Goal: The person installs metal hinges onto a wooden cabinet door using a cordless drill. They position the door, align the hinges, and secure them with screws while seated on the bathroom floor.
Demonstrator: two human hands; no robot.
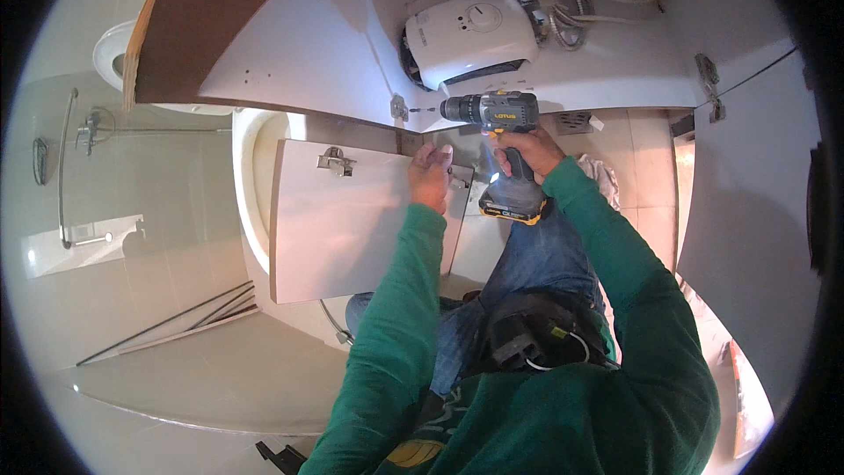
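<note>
My right hand [532, 154] is wrapped round the grip of a grey and black cordless drill [492, 111] with a yellow-trimmed battery at its base. The drill's bit points left, at a metal hinge part [399, 108] on the cabinet's inner side wall, with a small gap between them. Below the drill, my left hand [429, 178] is raised with its fingers curled together; whatever they hold, if anything, is too small to make out. Behind this hand leans a white cabinet door [352, 233], carrying a metal hinge [335, 162] near its upper edge and another partly hidden by my fingers.
A white box-shaped heater with a dial [475, 33] sits inside the cabinet [316, 53], beside coiled hoses [567, 13]. At right hangs an open white door [747, 185] on a hinge [707, 75]. A toilet [251, 185] stands left; a floor drain [574, 122] lies beyond my right hand.
</note>
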